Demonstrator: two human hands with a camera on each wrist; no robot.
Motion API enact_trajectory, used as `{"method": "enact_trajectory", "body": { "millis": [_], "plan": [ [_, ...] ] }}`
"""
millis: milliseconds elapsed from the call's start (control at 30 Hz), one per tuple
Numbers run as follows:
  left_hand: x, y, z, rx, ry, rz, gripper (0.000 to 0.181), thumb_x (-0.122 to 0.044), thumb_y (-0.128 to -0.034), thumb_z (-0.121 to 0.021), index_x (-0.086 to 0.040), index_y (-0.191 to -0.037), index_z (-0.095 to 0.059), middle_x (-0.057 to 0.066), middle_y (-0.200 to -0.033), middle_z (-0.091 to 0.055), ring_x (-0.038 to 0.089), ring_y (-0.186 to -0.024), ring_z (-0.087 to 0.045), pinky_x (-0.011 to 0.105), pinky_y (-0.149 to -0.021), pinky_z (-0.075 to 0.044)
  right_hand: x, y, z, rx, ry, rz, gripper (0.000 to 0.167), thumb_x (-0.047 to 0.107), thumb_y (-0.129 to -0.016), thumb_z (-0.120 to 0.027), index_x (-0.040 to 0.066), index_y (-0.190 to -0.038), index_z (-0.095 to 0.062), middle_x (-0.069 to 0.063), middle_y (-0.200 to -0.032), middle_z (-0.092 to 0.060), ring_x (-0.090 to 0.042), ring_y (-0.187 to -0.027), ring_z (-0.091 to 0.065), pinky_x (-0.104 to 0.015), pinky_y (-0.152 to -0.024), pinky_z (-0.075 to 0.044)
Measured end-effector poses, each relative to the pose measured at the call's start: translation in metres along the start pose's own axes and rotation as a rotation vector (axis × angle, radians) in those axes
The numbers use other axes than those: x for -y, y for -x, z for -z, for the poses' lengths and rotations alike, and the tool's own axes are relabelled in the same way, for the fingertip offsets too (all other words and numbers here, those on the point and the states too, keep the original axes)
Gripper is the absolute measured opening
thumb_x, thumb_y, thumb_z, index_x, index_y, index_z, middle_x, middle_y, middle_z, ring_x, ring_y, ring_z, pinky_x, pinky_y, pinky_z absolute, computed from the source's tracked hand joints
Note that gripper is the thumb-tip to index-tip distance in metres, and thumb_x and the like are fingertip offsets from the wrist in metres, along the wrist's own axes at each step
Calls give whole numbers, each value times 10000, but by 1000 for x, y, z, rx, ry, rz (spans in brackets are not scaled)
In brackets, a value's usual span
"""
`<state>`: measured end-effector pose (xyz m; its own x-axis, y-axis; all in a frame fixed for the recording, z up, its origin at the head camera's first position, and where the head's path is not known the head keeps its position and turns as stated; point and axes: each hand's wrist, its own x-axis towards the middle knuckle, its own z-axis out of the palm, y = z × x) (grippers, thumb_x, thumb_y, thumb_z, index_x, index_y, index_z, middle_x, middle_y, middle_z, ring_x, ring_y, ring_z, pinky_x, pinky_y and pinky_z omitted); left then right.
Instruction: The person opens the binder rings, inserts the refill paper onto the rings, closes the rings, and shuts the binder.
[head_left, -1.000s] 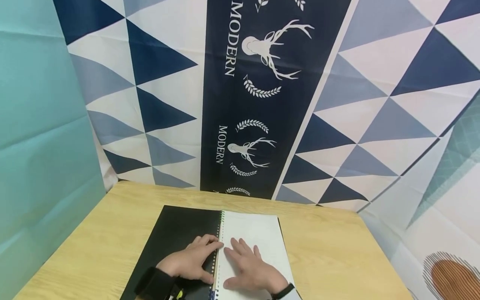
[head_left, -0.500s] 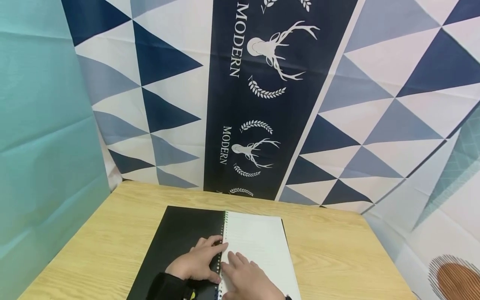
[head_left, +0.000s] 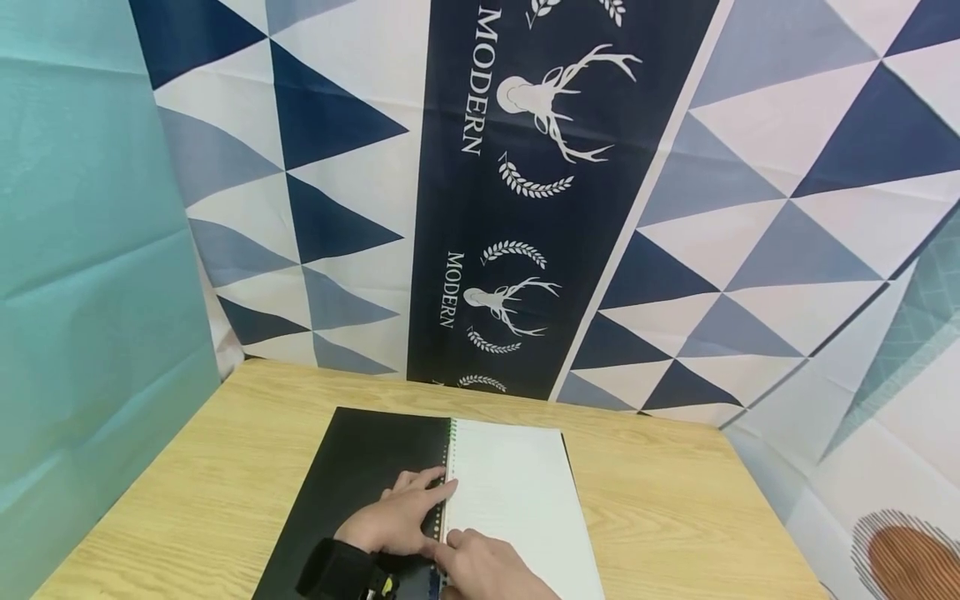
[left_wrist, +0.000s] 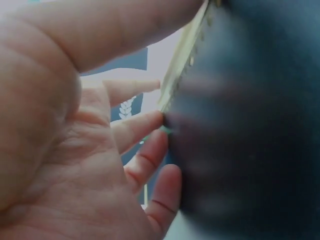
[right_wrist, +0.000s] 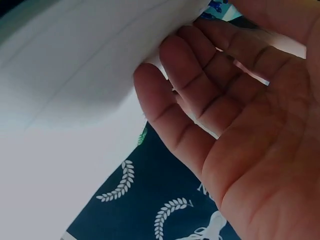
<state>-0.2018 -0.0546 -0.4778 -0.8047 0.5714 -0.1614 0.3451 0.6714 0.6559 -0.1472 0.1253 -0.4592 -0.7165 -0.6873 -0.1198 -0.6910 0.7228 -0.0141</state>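
A ring-bound notebook lies open on the wooden table, its black cover point(head_left: 375, 454) to the left and a white lined page point(head_left: 513, 475) to the right. Green rings of the binding point(head_left: 452, 433) show at the far end, blue ones at the near end. My left hand point(head_left: 392, 522) rests spread on the black side, fingertips and thumb against the holed edge. Close by, my right hand point(head_left: 491, 568) touches the page near the binding with bent, relaxed fingers point(right_wrist: 150, 87). The two hands meet near the left thumb. In the left wrist view a pale strip point(left_wrist: 187, 47) runs along the holes.
The wooden table point(head_left: 660, 500) extends around the notebook on both sides. Behind it hangs a patterned cloth point(head_left: 491, 200) with triangles and deer heads. A teal cloth point(head_left: 97, 275) stands at the left, and a pale patterned cloth point(head_left: 885, 467) at the right.
My right hand has slid toward me and left along the page's inner edge, its fingers drawing in from spread to bent. The left hand stays in nearly the same place on the notebook.
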Motion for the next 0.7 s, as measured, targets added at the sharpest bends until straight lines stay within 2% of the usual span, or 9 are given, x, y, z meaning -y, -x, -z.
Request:
{"method": "enact_trajectory", "body": {
  "millis": [100, 233, 300, 400, 500, 700],
  "plan": [
    [0, 3, 2, 32, -17, -15, 900, -406, -802, -853, -268, -1569, -402, 64, -1681, -265, 339, -1467, -299, 652, -1093, -348, -2, 0, -1, -6, -47, 5, 256, 260, -832, -799, 279, -1078, -730, 155, -786, -593, 47, -689, -503, -148, -564, -433],
    [5, 6, 5, 77, -39, -44, 936, -490, -800, -832, -287, -1585, -364, 77, -1696, -237, 348, -1494, -282, 648, -1093, -340, -9, -1, -4, -47, -169, 31, 127, 209, -847, -771, 250, -962, -740, 163, -798, -605, 73, -691, -490, -121, -593, -430],
    [6, 7, 7, 86, -33, -58, 927, -434, -809, -835, -283, -1588, -357, 84, -1699, -227, 348, -1501, -264, 640, -1090, -329, -13, 0, -6, -68, -258, 34, 92, 171, -875, -742, 238, -937, -734, 166, -806, -604, 78, -688, -484, -115, -615, -433],
    [5, 11, 10, 108, -2, -66, 901, -335, -816, -833, -282, -1584, -367, 66, -1707, -207, 331, -1515, -232, 638, -1103, -306, -16, -1, -10, -92, -385, 5, 101, 135, -917, -705, 233, -897, -722, 172, -779, -571, 68, -670, -467, -126, -633, -432],
    [5, 14, 11, 120, 44, -59, 905, -257, -784, -861, -277, -1565, -405, 43, -1708, -208, 316, -1516, -229, 643, -1113, -286, -16, -1, -13, -97, -462, -42, 146, 108, -917, -695, 240, -857, -711, 179, -740, -526, 54, -652, -449, -147, -627, -422],
    [2, 11, 8, 73, -25, -51, 937, -358, -727, -903, -279, -1535, -435, 47, -1690, -255, 291, -1461, -300, 577, -1081, -343, -19, -1, -15, -77, -551, -69, 176, 70, -907, -674, 223, -820, -688, 181, -743, -510, 52, -658, -443, -154, -635, -426]
  ]
}}
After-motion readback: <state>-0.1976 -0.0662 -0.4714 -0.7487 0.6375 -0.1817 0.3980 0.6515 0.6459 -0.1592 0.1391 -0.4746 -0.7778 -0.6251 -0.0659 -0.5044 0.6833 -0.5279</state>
